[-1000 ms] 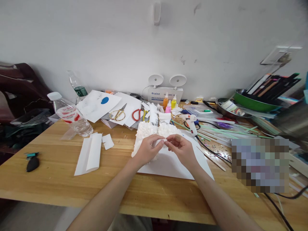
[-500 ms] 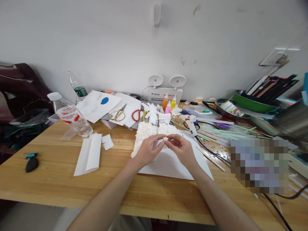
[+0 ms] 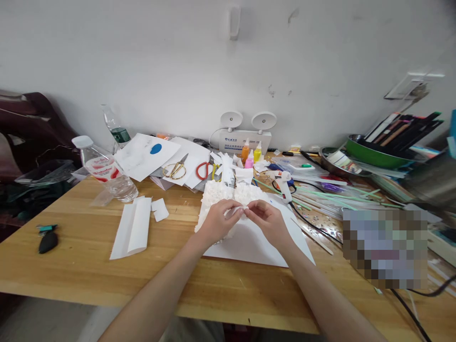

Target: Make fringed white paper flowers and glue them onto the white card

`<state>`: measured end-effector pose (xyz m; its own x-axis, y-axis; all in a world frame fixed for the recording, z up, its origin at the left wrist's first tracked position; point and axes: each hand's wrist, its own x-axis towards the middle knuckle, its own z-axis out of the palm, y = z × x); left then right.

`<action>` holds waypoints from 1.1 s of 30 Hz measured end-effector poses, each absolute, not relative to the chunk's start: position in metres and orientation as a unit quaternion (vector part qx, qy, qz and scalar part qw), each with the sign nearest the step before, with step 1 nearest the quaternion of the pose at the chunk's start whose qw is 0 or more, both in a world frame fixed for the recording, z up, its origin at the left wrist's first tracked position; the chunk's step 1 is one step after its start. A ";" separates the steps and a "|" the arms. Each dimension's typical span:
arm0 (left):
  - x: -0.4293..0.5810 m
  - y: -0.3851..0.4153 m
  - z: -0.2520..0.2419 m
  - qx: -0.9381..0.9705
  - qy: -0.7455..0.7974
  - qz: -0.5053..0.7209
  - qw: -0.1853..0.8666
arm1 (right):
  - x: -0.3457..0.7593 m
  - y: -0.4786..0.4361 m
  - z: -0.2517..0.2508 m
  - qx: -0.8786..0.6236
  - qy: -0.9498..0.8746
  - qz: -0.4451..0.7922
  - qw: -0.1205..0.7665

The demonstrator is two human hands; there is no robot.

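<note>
My left hand (image 3: 220,219) and my right hand (image 3: 267,219) meet fingertip to fingertip, pinching a small piece of white paper (image 3: 243,208) between them. Most of that piece is hidden by the fingers. Below them lies a large white sheet (image 3: 256,249) on the wooden table. Crumpled white paper bits (image 3: 218,191) cover its far left part in a bumpy layer, and a second such patch (image 3: 249,191) sits beside it. My left hand covers some of the layer.
A white glue gun (image 3: 283,183) with a black cord stands right of the sheet. Folded white paper (image 3: 137,225) and a water bottle (image 3: 110,173) are at left. Gold-handled scissors (image 3: 174,170), red-handled pliers (image 3: 202,170) and paint bottles (image 3: 249,160) lie behind. Thin sticks (image 3: 327,197) spread at right.
The fingertips of both hands have come closer together around the small white paper piece and dipped slightly. The other things on the table stay where they were.
</note>
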<state>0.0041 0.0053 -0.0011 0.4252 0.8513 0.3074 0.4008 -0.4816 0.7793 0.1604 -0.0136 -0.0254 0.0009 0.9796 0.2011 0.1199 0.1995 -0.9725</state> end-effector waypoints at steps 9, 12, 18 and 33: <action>0.003 0.007 -0.002 0.783 0.377 0.380 0.316 | 0.162 -0.015 -0.021 -0.501 -0.595 0.385 0.496; 0.002 0.007 0.000 0.771 0.388 0.378 0.334 | 0.161 -0.014 -0.021 -0.495 -0.592 0.390 0.503; 0.000 0.005 0.007 0.747 0.392 0.396 0.361 | 0.163 -0.015 -0.020 -0.478 -0.577 0.422 0.511; -0.001 0.005 0.007 0.772 0.383 0.381 0.335 | 0.161 -0.020 -0.017 -0.420 -0.615 0.450 0.492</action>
